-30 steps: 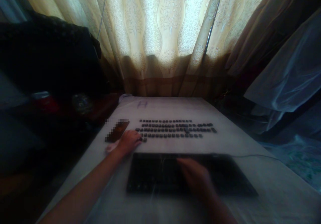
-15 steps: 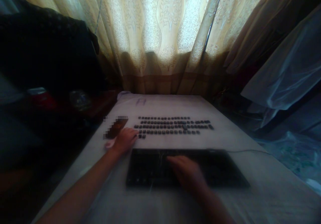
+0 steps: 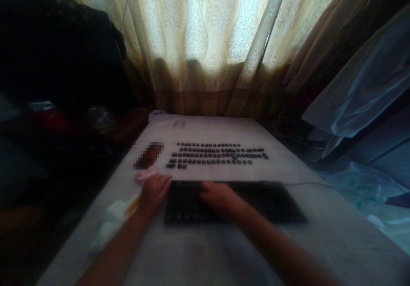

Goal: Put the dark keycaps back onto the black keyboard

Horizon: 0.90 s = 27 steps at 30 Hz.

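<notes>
A black keyboard (image 3: 269,205) lies flat on the cloth-covered table, its surface too dark to make out in detail. At the keyboard's upper left corner is my left hand (image 3: 155,192), fingers bent together against the edge. My right hand (image 3: 221,197) rests over the left-middle part of the keyboard with its fingers curled in. Whatever sits under those fingertips is hidden. Behind the keyboard, several rows of loose black keycaps (image 3: 209,155) are laid out. A long keycap (image 3: 171,166) and two small ones stand at the near left end of the rows.
A blurred-out dark phone-like object (image 3: 150,156) and a pink cloth (image 3: 146,173) lie left of the keycaps. Something white (image 3: 112,217) is beside my left forearm. The keyboard's cable (image 3: 304,184) runs right. Patterned curtains (image 3: 218,21) hang behind the table (image 3: 205,128).
My left hand has drawn back from the keycaps to the keyboard's edge, uncovering the long keycap. My right hand has shifted slightly left and its fingers are more curled. The view has tilted a little.
</notes>
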### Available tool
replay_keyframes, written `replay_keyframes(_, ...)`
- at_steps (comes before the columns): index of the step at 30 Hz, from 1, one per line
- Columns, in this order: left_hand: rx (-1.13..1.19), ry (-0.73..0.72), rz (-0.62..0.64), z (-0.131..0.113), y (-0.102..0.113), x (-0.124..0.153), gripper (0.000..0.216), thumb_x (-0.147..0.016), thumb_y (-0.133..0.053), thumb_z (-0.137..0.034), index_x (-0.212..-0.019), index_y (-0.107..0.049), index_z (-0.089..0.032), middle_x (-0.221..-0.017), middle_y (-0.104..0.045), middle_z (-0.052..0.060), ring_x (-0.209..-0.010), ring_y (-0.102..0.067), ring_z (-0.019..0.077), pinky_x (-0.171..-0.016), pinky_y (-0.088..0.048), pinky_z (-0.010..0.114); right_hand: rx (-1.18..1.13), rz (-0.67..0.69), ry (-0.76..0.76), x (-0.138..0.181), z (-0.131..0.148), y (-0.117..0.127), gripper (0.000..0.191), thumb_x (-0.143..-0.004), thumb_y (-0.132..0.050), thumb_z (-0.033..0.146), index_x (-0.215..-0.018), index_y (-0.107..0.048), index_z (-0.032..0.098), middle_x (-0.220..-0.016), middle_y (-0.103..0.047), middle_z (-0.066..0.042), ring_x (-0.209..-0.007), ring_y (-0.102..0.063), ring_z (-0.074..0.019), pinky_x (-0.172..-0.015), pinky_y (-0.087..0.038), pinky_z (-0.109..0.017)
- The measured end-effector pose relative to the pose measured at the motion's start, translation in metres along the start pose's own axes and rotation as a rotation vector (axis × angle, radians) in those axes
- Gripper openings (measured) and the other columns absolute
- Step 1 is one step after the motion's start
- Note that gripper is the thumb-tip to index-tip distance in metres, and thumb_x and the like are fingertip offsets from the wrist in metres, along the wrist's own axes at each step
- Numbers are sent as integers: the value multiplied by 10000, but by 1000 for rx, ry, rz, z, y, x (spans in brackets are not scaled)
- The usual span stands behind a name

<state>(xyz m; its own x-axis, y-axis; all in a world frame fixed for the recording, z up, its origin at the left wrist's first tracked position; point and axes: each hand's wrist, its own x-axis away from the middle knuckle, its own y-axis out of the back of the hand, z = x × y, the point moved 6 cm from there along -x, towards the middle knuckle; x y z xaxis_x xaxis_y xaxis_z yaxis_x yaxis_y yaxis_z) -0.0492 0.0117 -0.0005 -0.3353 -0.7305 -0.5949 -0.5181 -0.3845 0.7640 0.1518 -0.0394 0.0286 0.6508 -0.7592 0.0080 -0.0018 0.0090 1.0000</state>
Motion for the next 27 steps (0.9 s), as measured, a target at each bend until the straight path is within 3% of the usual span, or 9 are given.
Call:
replay_keyframes(3,26,6,-8,0,0,0,255,-948,-446,-292,-981,-680,-196,-916,-740,67,-876,-675,234,-832,-523,416,60,5,59,-1,4,0,204,-885,-506,50,-915,-682,151,-966,-682,-96,-811,-649,-210,-663,-505,-280)
replay_keyframes(6,42,15,-12,0,0,-1,247,-941,-451,-273,-973,-684,-199,-922,-747,60,-873,-686,227,-829,-534,414,-69,-103,-9,6,-5,2,253,-867,-470,16,-934,-665,163,-951,-694,-85,-830,-656,-197,-731,-517,-287)
replay_keyframes(9,50,35,-10,1,-1,0,242,-931,-460,-261,-974,-690,-201,-925,-753,63,-873,-693,230,-825,-541,422,-379,-352,-176,20,-23,5,273,-842,-454,34,-969,-651,175,-941,-702,-79,-835,-664,-188,-764,-524,-293)
replay_keyframes(12,55,56,4,2,-3,1,238,-923,-467,-258,-976,-695,-208,-924,-754,60,-880,-692,229,-827,-543,424,-745,-640,-368,35,-41,1,193,-872,-471,169,-952,-647,186,-861,-707,-65,-782,-668,-196,-730,-535,-305)
replay_keyframes(15,60,68,29,2,-4,1,242,-925,-466,-265,-965,-699,-213,-915,-755,50,-875,-693,223,-815,-547,412,-1045,-781,-533,43,-49,-15,184,-845,-565,339,-878,-666,189,-805,-701,-59,-723,-658,-206,-667,-535,-308)
replay_keyframes(21,82,89,100,1,-5,-1,266,-938,-454,-301,-966,-700,-206,-922,-753,53,-870,-691,223,-812,-540,398,-1353,-677,-728,43,-51,-41,365,-723,-684,518,-835,-685,170,-624,-651,-22,-569,-602,-177,-548,-506,-284)
replay_keyframes(27,120,128,180,1,-9,-2,325,-953,-432,-373,-990,-694,-184,-958,-743,77,-911,-671,253,-846,-503,441,-1270,-620,-651,43,-42,-40,255,-773,-651,429,-856,-684,190,-713,-674,-21,-649,-629,-174,-602,-523,-272)
